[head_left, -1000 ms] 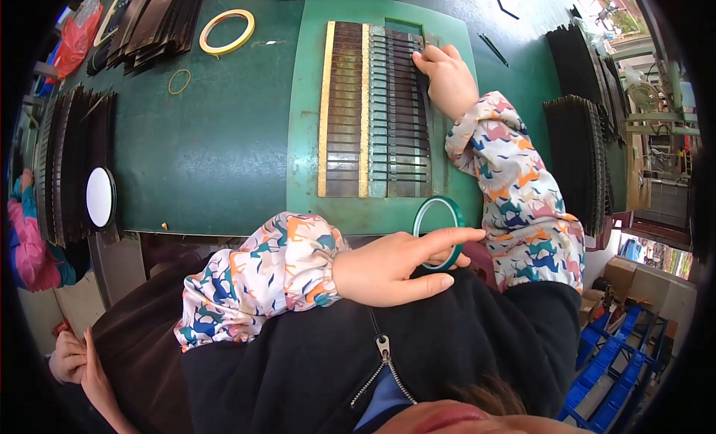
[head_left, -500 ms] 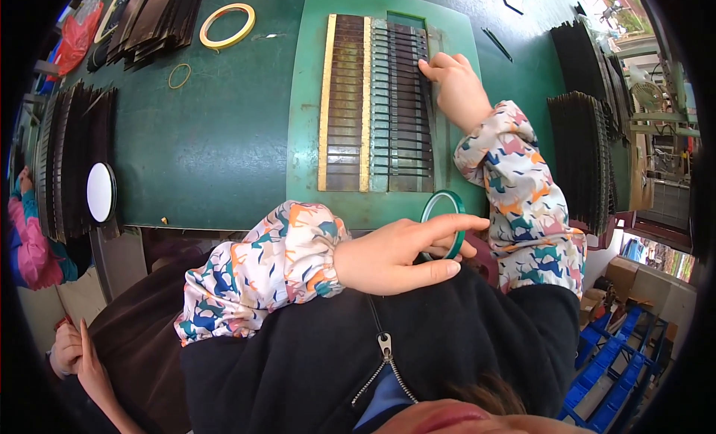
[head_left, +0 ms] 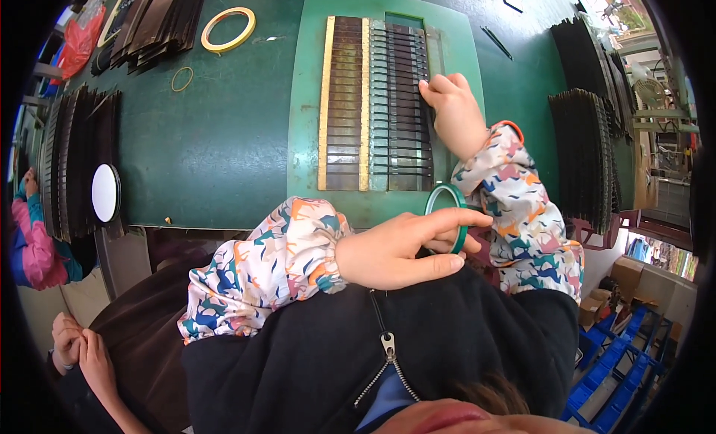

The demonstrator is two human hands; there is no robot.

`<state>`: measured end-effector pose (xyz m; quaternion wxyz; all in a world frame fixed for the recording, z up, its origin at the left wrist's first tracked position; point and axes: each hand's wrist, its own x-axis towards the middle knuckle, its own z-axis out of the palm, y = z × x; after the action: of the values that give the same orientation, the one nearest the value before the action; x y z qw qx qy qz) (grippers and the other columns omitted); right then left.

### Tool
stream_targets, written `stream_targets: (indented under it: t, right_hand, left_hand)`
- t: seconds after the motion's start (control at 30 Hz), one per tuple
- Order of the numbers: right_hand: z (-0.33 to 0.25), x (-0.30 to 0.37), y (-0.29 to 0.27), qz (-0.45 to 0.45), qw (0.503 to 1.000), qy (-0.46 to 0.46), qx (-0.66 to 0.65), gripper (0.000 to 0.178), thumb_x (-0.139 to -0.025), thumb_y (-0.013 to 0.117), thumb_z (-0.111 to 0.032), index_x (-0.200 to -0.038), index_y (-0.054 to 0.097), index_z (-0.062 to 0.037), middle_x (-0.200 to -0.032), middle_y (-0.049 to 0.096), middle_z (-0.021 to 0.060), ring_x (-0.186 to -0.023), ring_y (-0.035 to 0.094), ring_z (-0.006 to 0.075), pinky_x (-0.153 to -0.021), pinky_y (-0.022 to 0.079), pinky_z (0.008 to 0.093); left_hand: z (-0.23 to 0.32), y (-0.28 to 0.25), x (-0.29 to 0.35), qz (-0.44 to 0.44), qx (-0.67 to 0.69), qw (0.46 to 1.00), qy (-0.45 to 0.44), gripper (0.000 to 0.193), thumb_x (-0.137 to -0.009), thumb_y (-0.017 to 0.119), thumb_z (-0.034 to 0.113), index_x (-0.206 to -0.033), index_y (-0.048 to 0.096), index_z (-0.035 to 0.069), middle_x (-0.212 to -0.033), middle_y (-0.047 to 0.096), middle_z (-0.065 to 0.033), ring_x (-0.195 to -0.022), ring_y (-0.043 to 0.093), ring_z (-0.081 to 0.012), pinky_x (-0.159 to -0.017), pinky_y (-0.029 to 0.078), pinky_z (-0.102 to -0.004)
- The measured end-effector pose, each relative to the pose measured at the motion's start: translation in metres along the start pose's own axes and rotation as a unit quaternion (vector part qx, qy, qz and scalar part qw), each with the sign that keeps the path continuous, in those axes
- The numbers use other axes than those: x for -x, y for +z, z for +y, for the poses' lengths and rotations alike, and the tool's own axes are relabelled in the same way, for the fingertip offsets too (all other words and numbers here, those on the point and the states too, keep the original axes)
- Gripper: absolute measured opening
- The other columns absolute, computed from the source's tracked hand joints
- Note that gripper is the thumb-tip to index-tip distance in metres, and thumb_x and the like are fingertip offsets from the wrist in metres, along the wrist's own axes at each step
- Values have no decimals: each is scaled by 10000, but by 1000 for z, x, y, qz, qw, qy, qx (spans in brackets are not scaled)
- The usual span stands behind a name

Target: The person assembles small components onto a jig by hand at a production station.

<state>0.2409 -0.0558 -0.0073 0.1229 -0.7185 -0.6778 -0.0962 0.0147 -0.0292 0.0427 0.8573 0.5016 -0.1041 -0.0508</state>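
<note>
A roll of green tape (head_left: 461, 241) hangs around the fingers of my left hand (head_left: 395, 251), which I hold in front of my chest with index finger and thumb stretched out. On a green board (head_left: 306, 150) lies a row of dark narrow strips (head_left: 403, 98) beside a brownish panel (head_left: 344, 98) with brass-coloured edge bars (head_left: 365, 105). My right hand (head_left: 455, 113) rests at the right edge of the dark strips. Its fingers are curled, with the fingertips pressed to that edge; whatever they pinch is hidden. A red-orange band (head_left: 511, 126) shows at my right cuff.
Stacks of dark strips stand at the left (head_left: 78, 165) and right (head_left: 585, 158) of the green table (head_left: 201, 143). A yellowish tape roll (head_left: 227, 31), a rubber band (head_left: 182, 79), a white disc (head_left: 106, 193) and a black pen-like tool (head_left: 497, 43) also lie around. Another person's hands (head_left: 82, 352) show at lower left.
My right hand has slid a little nearer to me along the strips' right edge. My left hand and the tape roll have shifted only slightly. The other person's hands have moved together.
</note>
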Motion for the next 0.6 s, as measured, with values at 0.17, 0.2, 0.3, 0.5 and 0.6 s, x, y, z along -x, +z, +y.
stream_targets:
  t: [0.17,0.2,0.3,0.5,0.6]
  right_hand:
    - [-4,1,-12,-64,997,38,-25,349,-756,575,48,-1086,682,2,-886,586,87,-860,512,298,-801,478,341]
    - [-7,5,-7,-29,999,21,-15,299,-767,584,21,-1050,680,3,-877,586,84,-856,523,292,-791,484,340]
    - [-13,17,0,41,999,-11,4,208,-789,602,-33,-979,676,7,-860,585,77,-848,546,279,-771,495,338]
    - [-18,19,-16,-11,999,10,-35,225,-794,597,-28,-1001,674,12,-873,593,74,-851,546,278,-758,496,337]
    - [-21,27,-12,0,999,14,-37,239,-792,595,-21,-1015,673,11,-874,593,73,-854,545,278,-760,496,335]
  left_hand:
    - [0,1,0,4,2,1000,2,533,-975,534,146,-1447,303,57,-1296,552,-172,-1185,547,-221,-1008,418,-358]
    - [0,1,0,5,3,1000,-6,531,-972,539,146,-1443,310,58,-1298,551,-170,-1184,548,-220,-1009,418,-359]
    - [-1,1,-2,28,6,1000,0,494,-961,543,146,-1407,352,49,-1232,586,-165,-1107,587,-199,-963,451,-340]
    - [-9,6,0,44,-13,999,28,459,-952,551,140,-1371,395,38,-1187,601,-153,-1060,610,-184,-927,472,-320]
    - [-8,5,-1,44,-28,998,40,441,-947,556,133,-1352,417,28,-1169,598,-143,-1061,610,-177,-923,472,-309]
